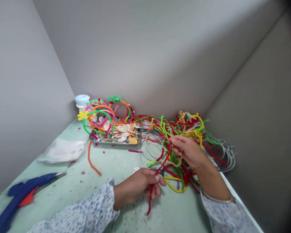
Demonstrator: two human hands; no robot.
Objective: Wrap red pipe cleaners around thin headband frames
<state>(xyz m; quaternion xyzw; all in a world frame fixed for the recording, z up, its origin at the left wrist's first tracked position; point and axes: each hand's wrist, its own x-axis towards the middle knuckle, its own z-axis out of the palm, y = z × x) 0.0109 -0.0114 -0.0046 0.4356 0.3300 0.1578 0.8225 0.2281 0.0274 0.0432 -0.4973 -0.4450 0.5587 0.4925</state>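
Observation:
A red pipe cleaner (160, 166) runs slantwise between my two hands above the table. My left hand (145, 184) pinches its lower part between thumb and fingers, and a short wavy end hangs below. Higher up and to the right, my right hand (185, 149) is closed on the upper part with its fingertips. Behind and beneath my right hand spreads a tangled heap of coloured pipe cleaners (196, 129), mostly red, green, yellow and orange. Yellow-handled scissors (173, 190) lie partly hidden among them, close to my left fingertips.
At the back, a metal tray (116, 143) holds shells, with pipe-cleaner headbands (100, 108) resting over it. Left are a white plastic bag (63, 151), a blue glue gun (26, 191) and a blue-lidded container (82, 100). Coiled wire (229, 157) lies right, by grey walls.

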